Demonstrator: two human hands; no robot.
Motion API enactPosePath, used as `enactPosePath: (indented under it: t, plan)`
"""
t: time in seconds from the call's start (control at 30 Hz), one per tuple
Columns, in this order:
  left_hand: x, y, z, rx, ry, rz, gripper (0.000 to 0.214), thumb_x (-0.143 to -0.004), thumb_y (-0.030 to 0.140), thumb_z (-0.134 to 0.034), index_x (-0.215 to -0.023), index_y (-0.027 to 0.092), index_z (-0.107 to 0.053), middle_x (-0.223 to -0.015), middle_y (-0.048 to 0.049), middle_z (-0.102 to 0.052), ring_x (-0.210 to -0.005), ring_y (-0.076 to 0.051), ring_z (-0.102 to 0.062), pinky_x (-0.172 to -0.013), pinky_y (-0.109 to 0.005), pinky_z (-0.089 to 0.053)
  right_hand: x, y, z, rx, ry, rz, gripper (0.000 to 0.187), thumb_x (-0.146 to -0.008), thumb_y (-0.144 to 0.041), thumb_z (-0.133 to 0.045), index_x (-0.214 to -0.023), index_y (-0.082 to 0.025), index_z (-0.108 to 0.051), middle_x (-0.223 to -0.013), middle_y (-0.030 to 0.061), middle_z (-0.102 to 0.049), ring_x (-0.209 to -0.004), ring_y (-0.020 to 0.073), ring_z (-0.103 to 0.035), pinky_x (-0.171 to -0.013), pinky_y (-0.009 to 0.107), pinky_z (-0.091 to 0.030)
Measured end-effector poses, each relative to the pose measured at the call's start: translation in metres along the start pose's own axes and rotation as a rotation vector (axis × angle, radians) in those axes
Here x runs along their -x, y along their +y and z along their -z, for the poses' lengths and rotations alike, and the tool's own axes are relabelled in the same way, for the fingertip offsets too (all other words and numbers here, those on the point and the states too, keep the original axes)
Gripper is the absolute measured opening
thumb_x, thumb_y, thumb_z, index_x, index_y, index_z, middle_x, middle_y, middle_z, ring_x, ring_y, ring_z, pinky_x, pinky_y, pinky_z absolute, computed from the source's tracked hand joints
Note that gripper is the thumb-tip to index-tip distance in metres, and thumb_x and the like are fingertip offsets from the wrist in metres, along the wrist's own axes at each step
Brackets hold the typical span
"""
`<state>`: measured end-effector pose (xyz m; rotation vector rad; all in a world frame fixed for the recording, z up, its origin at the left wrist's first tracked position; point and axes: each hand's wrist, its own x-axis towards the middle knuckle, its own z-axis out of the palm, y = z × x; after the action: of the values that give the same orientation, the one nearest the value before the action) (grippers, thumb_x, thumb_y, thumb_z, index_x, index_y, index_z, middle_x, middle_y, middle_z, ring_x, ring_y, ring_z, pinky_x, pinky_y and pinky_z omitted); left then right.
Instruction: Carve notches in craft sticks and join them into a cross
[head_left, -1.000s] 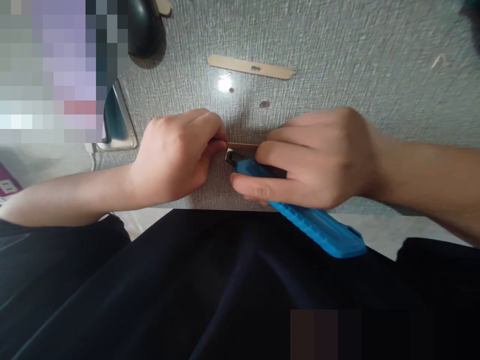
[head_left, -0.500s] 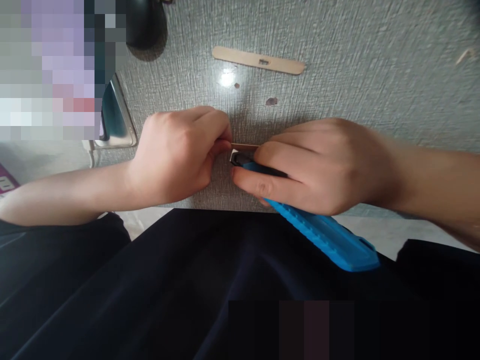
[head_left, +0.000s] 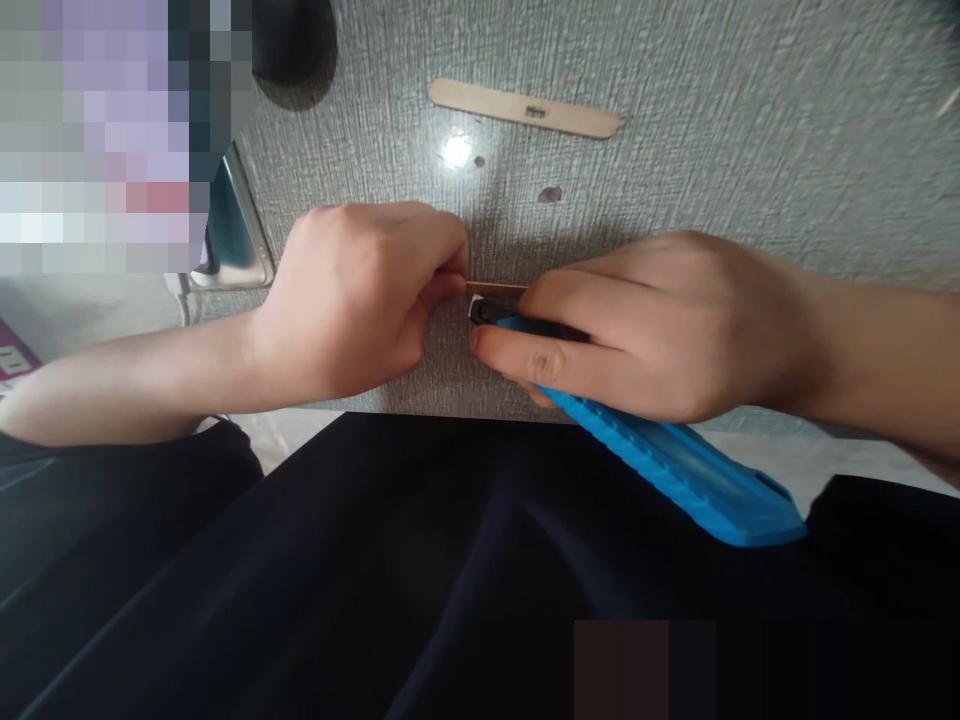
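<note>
My left hand (head_left: 367,300), fingertips pinched, grips a thin strip (head_left: 496,289) | my right hand (head_left: 645,330), curled closed, holds a blue cutter (head_left: 675,470) beside it | slotted stick (head_left: 495,103) lies on the desk (head_left: 712,130)

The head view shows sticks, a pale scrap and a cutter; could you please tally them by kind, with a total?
Sticks: 2 (slotted stick lying on the table; held stick, edge-on, in the left hand)
Pale scrap, cut off by the frame's edge: 1
Blue cutter, in the right hand: 1
Total: 4
</note>
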<state>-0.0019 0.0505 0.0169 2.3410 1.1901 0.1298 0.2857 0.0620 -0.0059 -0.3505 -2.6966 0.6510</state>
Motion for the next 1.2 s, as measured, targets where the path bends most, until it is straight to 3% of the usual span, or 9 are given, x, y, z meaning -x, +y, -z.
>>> enactPosePath:
  t: [0.27, 0.47, 0.53, 0.63, 0.73, 1.2]
  plan:
    - [0.0, -0.005, 0.0, 0.054, 0.011, -0.037, 0.01, -0.1, 0.035, -0.058, -0.092, 0.03, -0.063, -0.082, -0.0011, -0.078, -0.062, -0.02, -0.057, -0.061, -0.041, -0.036, 0.002, 0.0, 0.003, -0.002, -0.04, -0.004, 0.044, -0.126, -0.021, -0.039, -0.139, -0.025, -0.082, -0.085, -0.0007, -0.065, -0.07, 0.0157, -0.056, -0.06, 0.032, -0.035]
    - [-0.003, -0.002, 0.002, 0.042, -0.026, 0.0, 0.01, -0.096, 0.035, -0.06, -0.09, 0.03, -0.066, -0.076, -0.0015, -0.073, -0.062, -0.019, -0.053, -0.062, -0.04, -0.034, 0.0, -0.001, -0.002, 0.018, -0.016, -0.028, 0.05, -0.127, -0.021, -0.035, -0.132, -0.024, -0.085, -0.079, -0.0008, -0.063, -0.065, 0.0167, -0.051, -0.057, 0.035, -0.034]
    - [-0.005, 0.005, 0.006, 0.046, -0.071, 0.048, 0.016, -0.095, 0.039, -0.056, -0.089, 0.03, -0.068, -0.076, -0.0026, -0.072, -0.064, -0.02, -0.054, -0.064, -0.041, -0.034, 0.0, -0.002, -0.002, -0.008, -0.033, -0.062, 0.052, -0.128, -0.022, -0.032, -0.131, -0.025, -0.085, -0.078, -0.0018, -0.061, -0.065, 0.0159, -0.05, -0.057, 0.035, -0.033]
    - [-0.009, 0.017, 0.014, -0.004, -0.217, 0.248, 0.04, -0.1, 0.041, -0.037, -0.096, 0.031, -0.076, -0.086, -0.0057, -0.075, -0.076, -0.025, -0.063, -0.074, -0.047, -0.04, 0.001, -0.001, 0.0, -0.054, -0.087, -0.074, 0.054, -0.131, -0.028, -0.028, -0.137, -0.025, -0.082, -0.082, -0.0026, -0.061, -0.066, 0.014, -0.051, -0.057, 0.032, -0.034]
    - [-0.012, 0.026, 0.02, -0.025, -0.283, 0.299, 0.054, -0.098, 0.045, -0.03, -0.104, 0.032, -0.082, -0.095, -0.0077, -0.079, -0.086, -0.028, -0.069, -0.079, -0.05, -0.042, 0.004, 0.0, 0.002, -0.108, -0.096, -0.083, 0.052, -0.132, -0.032, -0.029, -0.142, -0.025, -0.08, -0.087, -0.0023, -0.063, -0.069, 0.0134, -0.05, -0.059, 0.031, -0.036]
    - [-0.011, 0.023, 0.019, -0.015, -0.265, 0.274, 0.049, -0.099, 0.045, -0.033, -0.1, 0.031, -0.08, -0.095, -0.0069, -0.08, -0.084, -0.028, -0.069, -0.079, -0.049, -0.042, 0.006, 0.003, 0.003, 0.025, -0.105, 0.011, 0.055, -0.132, -0.03, -0.029, -0.148, -0.024, -0.081, -0.088, -0.0002, -0.064, -0.073, 0.0157, -0.05, -0.062, 0.035, -0.036]
